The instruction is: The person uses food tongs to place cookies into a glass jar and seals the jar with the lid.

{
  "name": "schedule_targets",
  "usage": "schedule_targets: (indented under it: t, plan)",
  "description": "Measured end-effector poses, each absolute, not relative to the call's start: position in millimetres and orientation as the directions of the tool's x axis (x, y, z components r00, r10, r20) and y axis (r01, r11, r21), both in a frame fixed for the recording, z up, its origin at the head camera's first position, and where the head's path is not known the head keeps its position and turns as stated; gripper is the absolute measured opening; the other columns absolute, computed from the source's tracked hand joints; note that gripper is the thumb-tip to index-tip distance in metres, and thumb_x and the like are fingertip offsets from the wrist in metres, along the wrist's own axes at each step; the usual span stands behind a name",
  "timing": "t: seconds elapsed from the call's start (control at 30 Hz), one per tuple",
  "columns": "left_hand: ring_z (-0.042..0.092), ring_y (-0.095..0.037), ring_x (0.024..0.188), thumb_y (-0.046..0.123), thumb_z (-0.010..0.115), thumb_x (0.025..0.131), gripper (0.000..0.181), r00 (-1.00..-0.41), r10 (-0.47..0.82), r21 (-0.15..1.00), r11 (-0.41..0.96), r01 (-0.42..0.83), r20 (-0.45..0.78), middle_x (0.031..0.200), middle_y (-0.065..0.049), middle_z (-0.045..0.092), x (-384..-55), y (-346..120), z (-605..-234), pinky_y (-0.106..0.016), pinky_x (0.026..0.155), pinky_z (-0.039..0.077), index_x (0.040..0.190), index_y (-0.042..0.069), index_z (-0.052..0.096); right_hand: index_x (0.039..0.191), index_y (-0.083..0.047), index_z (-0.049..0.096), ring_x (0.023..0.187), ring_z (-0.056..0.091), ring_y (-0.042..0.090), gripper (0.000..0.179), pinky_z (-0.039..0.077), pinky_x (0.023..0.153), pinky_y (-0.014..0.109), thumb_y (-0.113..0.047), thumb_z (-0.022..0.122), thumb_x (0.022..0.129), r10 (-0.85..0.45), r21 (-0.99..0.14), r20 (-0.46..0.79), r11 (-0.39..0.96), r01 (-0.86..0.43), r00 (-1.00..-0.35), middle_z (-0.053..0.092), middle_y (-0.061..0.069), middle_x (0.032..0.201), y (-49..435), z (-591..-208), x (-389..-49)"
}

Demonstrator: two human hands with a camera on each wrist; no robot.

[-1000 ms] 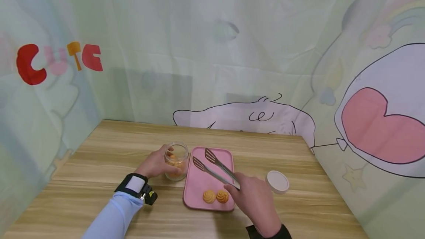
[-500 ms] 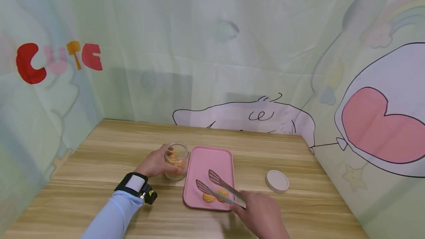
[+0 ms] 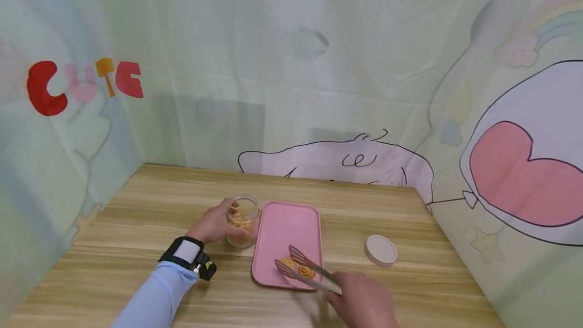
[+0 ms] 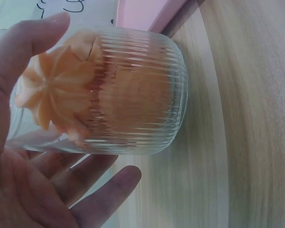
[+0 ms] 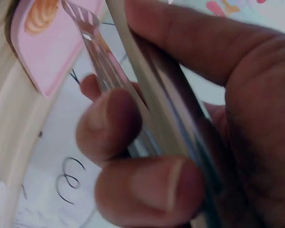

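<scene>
My left hand [image 3: 213, 222] holds a clear glass jar [image 3: 249, 212] beside the tray, thumb on one side and fingers on the other. Its mouth is uncovered. Ribbed glass shows swirled cookies [image 4: 54, 88] inside, in the left wrist view. With my right hand [image 3: 364, 300] I grip metal tongs [image 3: 320, 270], their slotted tips spread apart low over the pink tray [image 3: 291, 227]. Two round swirled cookies lie near the tray's front edge: the left cookie [image 3: 287, 262] and the right cookie [image 3: 307, 272], both partly behind the tongs. Whether the tips touch them I cannot tell.
A white round lid [image 3: 380, 250] lies on the wooden table [image 3: 182, 186] to the right of the tray. Behind the table and along its sides hangs a printed cloth [image 3: 205, 65].
The tongs have come down and toward me, from above the tray's middle to the two cookies at its front. My left hand and the jar have stayed in place.
</scene>
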State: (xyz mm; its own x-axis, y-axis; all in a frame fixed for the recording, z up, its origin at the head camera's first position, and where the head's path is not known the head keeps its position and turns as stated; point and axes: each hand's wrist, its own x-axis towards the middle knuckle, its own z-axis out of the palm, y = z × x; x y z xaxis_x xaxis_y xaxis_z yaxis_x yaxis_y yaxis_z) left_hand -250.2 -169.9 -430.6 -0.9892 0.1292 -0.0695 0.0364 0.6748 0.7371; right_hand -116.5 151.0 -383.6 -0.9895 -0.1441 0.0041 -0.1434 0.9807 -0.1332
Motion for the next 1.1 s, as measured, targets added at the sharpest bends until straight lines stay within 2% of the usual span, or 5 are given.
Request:
schedule_targets:
  t: [0.23,0.47,0.77,1.1]
  plan:
    - [0.057,-0.028,0.109,0.044,0.085,0.059,0.090,-0.990,0.129,0.740,0.671,0.045,-0.056,0.125,-0.015,0.058,-251.7,-170.6,-431.8,-0.046,0.094,0.047,0.131,0.009,0.043,0.089,-0.020,0.068,0.054,0.048,0.012,0.029,0.032,0.043,0.031,-0.044,0.072,0.075,-0.122,-0.150,0.088,0.979,-0.134,-0.989,0.058,-0.005,0.063,138.2,-404.6,-141.8]
    - [0.058,-0.027,0.108,0.043,0.085,0.059,0.091,-0.990,0.126,0.744,0.668,0.036,-0.065,0.125,-0.014,0.057,-251.0,-170.6,-431.4,-0.046,0.093,0.047,0.132,0.009,0.043,0.095,-0.016,0.066,0.054,0.047,0.016,0.034,0.032,0.044,0.033,-0.042,0.072,0.075,-0.085,-0.165,0.070,0.982,-0.096,-0.994,0.054,-0.001,0.061,127.9,-415.5,-153.3]
    - [0.058,-0.026,0.107,0.045,0.086,0.056,0.092,-0.991,0.115,0.747,0.664,0.027,-0.066,0.123,-0.013,0.058,-250.4,-170.6,-432.2,-0.046,0.093,0.047,0.130,0.009,0.045,0.088,-0.014,0.065,0.052,0.050,0.018,0.031,0.035,0.044,0.035,-0.041,0.073,0.075,-0.100,-0.143,0.123,0.983,-0.118,-0.987,0.055,0.001,0.059,125.0,-415.9,-150.6]
    - [0.058,-0.027,0.108,0.043,0.086,0.058,0.091,-0.990,0.125,0.742,0.669,0.036,-0.064,0.124,-0.014,0.058,-249.8,-170.3,-431.4,-0.046,0.093,0.047,0.131,0.008,0.044,0.085,-0.015,0.066,0.051,0.051,0.018,0.028,0.035,0.043,0.035,-0.041,0.072,0.075,-0.109,-0.129,0.170,0.983,-0.132,-0.979,0.055,0.001,0.058,126.2,-416.7,-150.5]
